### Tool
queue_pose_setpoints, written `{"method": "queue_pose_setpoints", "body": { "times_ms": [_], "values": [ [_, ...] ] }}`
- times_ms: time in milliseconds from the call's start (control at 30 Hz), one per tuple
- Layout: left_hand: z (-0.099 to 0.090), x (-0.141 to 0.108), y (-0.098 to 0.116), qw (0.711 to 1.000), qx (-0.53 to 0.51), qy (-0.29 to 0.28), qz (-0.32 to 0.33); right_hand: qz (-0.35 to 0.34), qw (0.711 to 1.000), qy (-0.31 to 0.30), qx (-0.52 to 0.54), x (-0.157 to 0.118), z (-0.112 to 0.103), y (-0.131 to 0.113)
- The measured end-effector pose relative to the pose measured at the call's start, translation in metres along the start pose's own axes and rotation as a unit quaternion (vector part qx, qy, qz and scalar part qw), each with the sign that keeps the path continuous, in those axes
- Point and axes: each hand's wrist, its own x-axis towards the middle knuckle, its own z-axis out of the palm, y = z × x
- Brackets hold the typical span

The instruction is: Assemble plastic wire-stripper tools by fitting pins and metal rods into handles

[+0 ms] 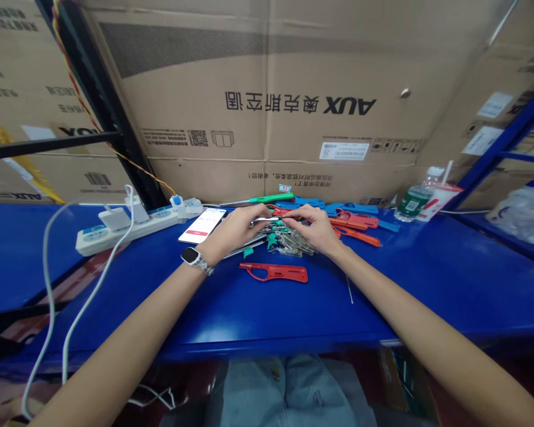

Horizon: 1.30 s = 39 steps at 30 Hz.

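My left hand [238, 228], with a watch on its wrist, pinches a slim metal tube [266, 219] that lies level above the pile. At the tube's right end, the fingers of my right hand [314, 226] are pinched together on a small dark part, too small to make out. Beneath both hands spreads a heap of small metal and clear parts [293, 242], mixed with green plastic pieces [272, 239]. Closer to me lies a red lighter shell half [278, 273] with a trigger loop. Red-orange shells [358, 220] and blue shells [356, 209] lie behind my right hand.
A phone [202, 225] lies left of my left hand, beside a white power strip [129, 228] with plugs and cables. A green-handled tool [271, 198] lies at the back. A bottle [413, 198] and a cup [439, 200] stand right. Cardboard [182, 107] walls the rear.
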Motion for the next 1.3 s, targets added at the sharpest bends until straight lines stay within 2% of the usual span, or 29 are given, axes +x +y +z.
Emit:
{"method": "queue_pose_setpoints", "body": {
  "times_ms": [167,300,367,467,600,867,1033,1300],
  "values": [
    [-0.004,0.005,0.014,0.998,0.044,0.01,0.052,0.013,0.995,-0.013,0.097,-0.005,0.0,-0.009],
    [-0.004,0.005,0.018,0.996,0.065,0.048,0.048,0.025,0.987,-0.05,0.152,-0.01,-0.002,-0.013],
    [-0.003,0.001,0.017,0.995,0.068,0.053,0.044,0.023,0.988,-0.046,0.143,-0.013,-0.002,-0.015],
    [-0.003,-0.008,0.014,0.996,0.074,0.032,0.039,0.004,0.995,-0.018,0.101,-0.015,-0.003,-0.018],
    [-0.007,-0.019,0.014,0.997,0.054,-0.003,0.047,-0.012,0.997,-0.049,0.062,-0.018,-0.009,-0.024],
    [0.001,-0.015,0.029,0.999,0.035,-0.012,0.016,0.023,0.987,-0.107,0.119,-0.023,-0.007,-0.028],
    [-0.002,-0.016,0.03,1.0,0.005,-0.005,-0.002,0.049,0.981,-0.102,0.159,-0.022,-0.007,-0.024],
    [0.001,-0.018,0.029,0.998,0.063,-0.028,-0.001,0.041,0.976,-0.14,0.159,-0.022,0.003,-0.02]
  ]
}}
